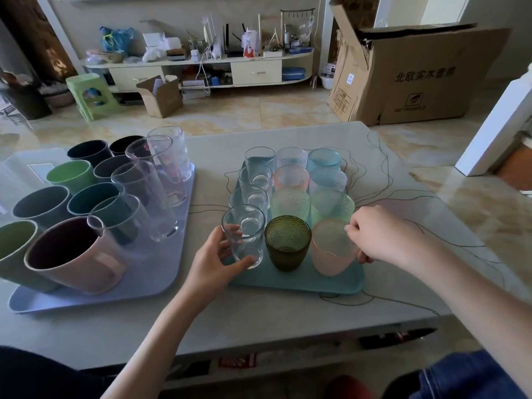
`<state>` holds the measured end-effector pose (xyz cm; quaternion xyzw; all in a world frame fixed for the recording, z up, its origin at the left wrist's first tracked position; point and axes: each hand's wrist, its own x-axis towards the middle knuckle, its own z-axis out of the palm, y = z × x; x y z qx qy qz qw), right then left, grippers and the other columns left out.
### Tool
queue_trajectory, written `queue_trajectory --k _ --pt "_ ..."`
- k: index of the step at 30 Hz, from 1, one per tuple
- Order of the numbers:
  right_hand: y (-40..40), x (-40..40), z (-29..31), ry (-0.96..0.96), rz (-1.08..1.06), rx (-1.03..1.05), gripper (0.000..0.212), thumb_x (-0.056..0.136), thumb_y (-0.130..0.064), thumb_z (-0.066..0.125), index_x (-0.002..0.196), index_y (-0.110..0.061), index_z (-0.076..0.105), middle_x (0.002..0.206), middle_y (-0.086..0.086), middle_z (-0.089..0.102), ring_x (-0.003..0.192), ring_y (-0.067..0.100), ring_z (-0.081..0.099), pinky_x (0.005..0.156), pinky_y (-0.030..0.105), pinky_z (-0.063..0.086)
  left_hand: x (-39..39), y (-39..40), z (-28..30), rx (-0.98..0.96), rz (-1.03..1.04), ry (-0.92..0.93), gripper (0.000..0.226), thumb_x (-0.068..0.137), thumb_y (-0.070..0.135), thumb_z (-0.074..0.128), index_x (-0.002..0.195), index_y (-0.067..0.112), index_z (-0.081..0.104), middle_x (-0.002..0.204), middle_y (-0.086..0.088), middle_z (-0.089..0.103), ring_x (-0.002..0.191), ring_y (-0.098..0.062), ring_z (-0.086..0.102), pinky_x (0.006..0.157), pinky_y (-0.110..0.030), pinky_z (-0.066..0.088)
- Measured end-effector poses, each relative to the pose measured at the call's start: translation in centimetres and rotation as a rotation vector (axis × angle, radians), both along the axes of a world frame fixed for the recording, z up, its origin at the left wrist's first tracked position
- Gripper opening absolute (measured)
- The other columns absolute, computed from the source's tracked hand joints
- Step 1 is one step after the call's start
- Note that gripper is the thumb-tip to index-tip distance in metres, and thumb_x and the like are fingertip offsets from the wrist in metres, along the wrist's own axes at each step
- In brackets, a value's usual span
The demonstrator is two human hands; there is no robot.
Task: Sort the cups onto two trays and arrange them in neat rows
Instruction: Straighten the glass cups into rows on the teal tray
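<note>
Two trays lie on the table. The teal tray (293, 285) on the right carries three rows of small glasses: clear ones on the left, tinted dimpled ones in the middle and right. My left hand (211, 262) grips the nearest clear glass (244, 236) at the tray's front left. My right hand (380, 233) pinches the rim of the pink dimpled glass (331, 249) at the front right. A dark green glass (287, 241) stands between them. The lilac tray (149, 272) on the left holds coloured mugs and tall clear glasses.
A pink mug (74, 256) and a green mug (13, 251) stand nearest on the lilac tray. A large cardboard box (408, 79) stands on the floor beyond the table. A green stool (89, 95) and a small open box (161, 96) sit by the low cabinet.
</note>
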<state>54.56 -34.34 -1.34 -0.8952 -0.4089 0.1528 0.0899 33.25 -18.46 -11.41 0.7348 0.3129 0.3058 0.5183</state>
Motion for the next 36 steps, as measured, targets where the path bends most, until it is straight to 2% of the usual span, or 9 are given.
queue_trajectory --k 7,10,13,16,19,21,26,31,36 --pt "0.1 0.5 -0.7 -0.049 0.022 0.024 0.039 0.097 -0.022 0.040 0.060 -0.009 0.046 0.066 0.011 0.070 0.061 0.024 0.070 0.066 0.030 0.057 0.0 -0.3 0.4 -0.002 -0.011 0.000 0.054 0.067 0.004 0.081 0.103 0.035 0.055 0.106 0.012 0.065 0.098 -0.003 0.065 0.085 -0.013 0.050" --pt "0.4 1.2 -1.1 0.086 -0.003 0.003 0.045 0.098 -0.035 0.038 0.072 -0.005 0.059 0.054 0.006 0.070 0.051 0.021 0.066 0.053 0.022 0.051 -0.4 -0.2 0.8 -0.042 -0.079 0.004 0.058 0.068 -0.003 0.077 0.108 0.033 0.054 0.107 0.011 0.066 0.103 -0.004 0.063 0.086 -0.013 0.049" --pt "0.4 2.9 -1.0 0.321 -0.147 0.025 0.053 0.099 -0.045 0.027 0.085 -0.004 0.058 0.050 0.008 0.068 0.043 0.021 0.062 0.048 0.021 0.048 -1.1 0.1 1.2 -0.129 -0.136 -0.051 0.060 0.066 -0.008 0.054 0.116 0.026 0.055 0.114 0.009 0.065 0.112 -0.004 0.059 0.092 -0.017 0.048" --pt "-0.7 5.0 -0.8 0.339 -0.212 0.020 0.045 0.099 -0.040 0.029 0.083 -0.008 0.055 0.050 0.008 0.068 0.042 0.020 0.062 0.045 0.018 0.045 -1.4 0.7 1.2 -0.176 -0.028 -0.096 0.069 0.068 -0.026 0.037 0.121 0.013 0.053 0.124 -0.002 0.060 0.119 -0.010 0.053 0.089 -0.013 0.045" --pt "-1.1 5.5 -1.0 0.338 -0.199 0.236 0.029 0.097 -0.031 0.042 0.086 -0.009 0.057 0.057 0.008 0.067 0.040 0.019 0.061 0.037 0.019 0.042 -1.4 0.8 0.9 -0.160 -0.014 -0.045 0.070 0.071 -0.028 0.036 0.124 0.016 0.052 0.126 0.003 0.058 0.119 -0.005 0.050 0.088 -0.006 0.042" --pt "-1.0 5.1 -0.9 0.248 -0.159 0.410 0.017 0.094 -0.030 0.049 0.089 -0.016 0.055 0.066 0.004 0.065 0.041 0.016 0.062 0.035 0.022 0.045 -1.3 0.7 0.6 -0.129 -0.005 -0.014 0.065 0.076 -0.024 0.041 0.127 0.015 0.052 0.129 0.003 0.056 0.124 -0.007 0.048 0.101 -0.015 0.038" --pt "1.7 5.4 -0.4 -0.052 0.003 0.503 0.018 0.092 -0.023 0.051 0.110 -0.021 0.054 0.097 0.006 0.062 0.066 0.023 0.058 0.066 0.037 0.052 -0.6 1.2 0.0 -0.071 0.098 0.000 0.053 0.081 -0.022 0.040 0.126 0.003 0.053 0.127 -0.010 0.058 0.123 -0.021 0.051 0.109 -0.033 0.037" --pt "7.2 8.6 -0.4 -0.036 -0.050 0.428 0.028 0.097 -0.023 0.042 0.122 -0.021 0.054 0.113 0.009 0.058 0.065 0.022 0.055 0.073 0.038 0.053 1.2 2.8 0.4 -0.135 0.181 -0.015 0.039 0.087 -0.015 0.044 0.121 0.000 0.056 0.120 -0.011 0.062 0.101 -0.012 0.059 0.082 -0.006 0.047" --pt "10.4 10.6 -2.1 0.199 -0.144 0.330 0.037 0.098 -0.029 0.038 0.122 -0.012 0.060 0.076 0.007 0.055 0.068 0.020 0.049 0.069 0.036 0.054 3.2 4.6 0.5 -0.294 0.220 -0.059 0.045 0.088 -0.014 0.046 0.131 -0.003 0.048 0.130 -0.017 0.056 0.121 -0.027 0.054 0.106 -0.040 0.041"
